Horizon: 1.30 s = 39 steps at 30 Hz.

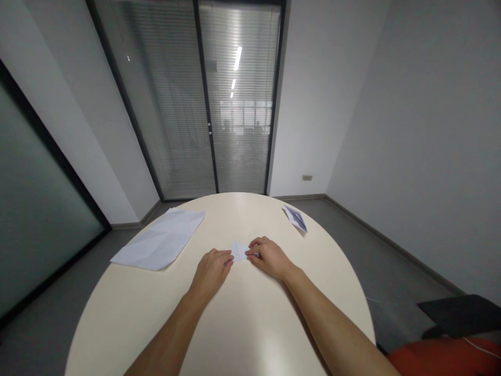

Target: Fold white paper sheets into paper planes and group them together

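A small piece of folded white paper is held between my two hands, just above or on the table near its middle. My left hand pinches its left edge between thumb and fingers. On the other side, my right hand grips the right edge, its fingers curled over the paper. A crease line runs down the visible part of the paper. Both ends are covered by my fingers.
Large creased white sheets lie on the round cream table at the left. A folded paper piece with a dark printed patch rests at the back right. Beyond the right edge stands a red and black chair.
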Each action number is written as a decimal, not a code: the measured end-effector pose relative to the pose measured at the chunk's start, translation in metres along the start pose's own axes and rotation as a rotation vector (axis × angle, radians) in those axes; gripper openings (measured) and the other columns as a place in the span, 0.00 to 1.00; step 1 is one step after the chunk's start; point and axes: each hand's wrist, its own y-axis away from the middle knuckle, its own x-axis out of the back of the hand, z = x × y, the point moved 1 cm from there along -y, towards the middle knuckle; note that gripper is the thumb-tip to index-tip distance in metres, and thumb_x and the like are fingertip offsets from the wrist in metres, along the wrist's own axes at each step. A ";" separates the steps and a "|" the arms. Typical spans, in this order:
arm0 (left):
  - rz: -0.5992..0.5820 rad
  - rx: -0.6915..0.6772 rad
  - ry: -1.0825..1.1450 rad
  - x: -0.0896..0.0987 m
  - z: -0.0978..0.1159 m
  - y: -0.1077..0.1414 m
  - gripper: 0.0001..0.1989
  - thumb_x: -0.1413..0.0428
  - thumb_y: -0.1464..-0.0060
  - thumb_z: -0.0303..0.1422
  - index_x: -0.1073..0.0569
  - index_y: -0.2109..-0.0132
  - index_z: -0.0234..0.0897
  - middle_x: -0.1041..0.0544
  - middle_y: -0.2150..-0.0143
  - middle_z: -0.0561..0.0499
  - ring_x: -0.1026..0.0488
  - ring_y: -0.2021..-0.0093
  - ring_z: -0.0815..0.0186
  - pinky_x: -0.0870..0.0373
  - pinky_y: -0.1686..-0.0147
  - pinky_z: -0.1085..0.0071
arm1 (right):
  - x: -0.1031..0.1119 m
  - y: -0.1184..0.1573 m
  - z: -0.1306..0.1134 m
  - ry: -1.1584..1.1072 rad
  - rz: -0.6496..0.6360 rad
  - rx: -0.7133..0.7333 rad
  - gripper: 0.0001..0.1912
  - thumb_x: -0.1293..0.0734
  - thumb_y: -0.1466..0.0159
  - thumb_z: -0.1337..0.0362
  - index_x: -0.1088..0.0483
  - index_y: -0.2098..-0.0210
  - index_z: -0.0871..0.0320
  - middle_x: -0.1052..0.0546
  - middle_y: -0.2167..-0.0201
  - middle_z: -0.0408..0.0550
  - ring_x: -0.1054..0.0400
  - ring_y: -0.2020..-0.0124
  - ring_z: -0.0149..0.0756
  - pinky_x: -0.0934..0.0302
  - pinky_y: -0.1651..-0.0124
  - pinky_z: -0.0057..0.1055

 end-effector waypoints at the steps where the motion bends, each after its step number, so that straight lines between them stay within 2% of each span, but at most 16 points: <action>1: 0.003 -0.009 -0.001 0.000 0.000 0.000 0.11 0.44 0.37 0.29 0.19 0.51 0.43 0.18 0.48 0.50 0.25 0.51 0.58 0.30 0.48 0.62 | 0.000 -0.001 -0.001 0.011 -0.002 0.008 0.11 0.32 0.32 0.62 0.19 0.54 0.52 0.21 0.53 0.51 0.30 0.51 0.40 0.39 0.46 0.35; 12: 0.006 -0.028 -0.011 0.003 0.003 -0.001 0.10 0.45 0.36 0.29 0.19 0.52 0.41 0.18 0.50 0.49 0.25 0.52 0.58 0.30 0.49 0.61 | -0.006 -0.002 -0.003 -0.022 0.006 0.061 0.11 0.33 0.31 0.62 0.20 0.54 0.52 0.20 0.56 0.49 0.31 0.52 0.40 0.39 0.48 0.34; 26: 0.005 0.012 -0.010 0.001 0.002 0.001 0.09 0.44 0.37 0.29 0.20 0.53 0.42 0.18 0.51 0.49 0.24 0.52 0.59 0.31 0.50 0.62 | -0.001 0.002 0.011 -0.032 -0.007 -0.055 0.12 0.34 0.32 0.62 0.20 0.54 0.54 0.20 0.54 0.50 0.28 0.52 0.39 0.38 0.48 0.33; 39: 0.010 0.059 0.002 0.002 0.001 0.001 0.10 0.46 0.36 0.28 0.21 0.53 0.41 0.18 0.53 0.49 0.24 0.53 0.60 0.31 0.51 0.64 | 0.003 0.001 0.010 -0.003 -0.027 -0.075 0.11 0.34 0.32 0.61 0.19 0.57 0.54 0.19 0.55 0.50 0.26 0.56 0.38 0.37 0.53 0.31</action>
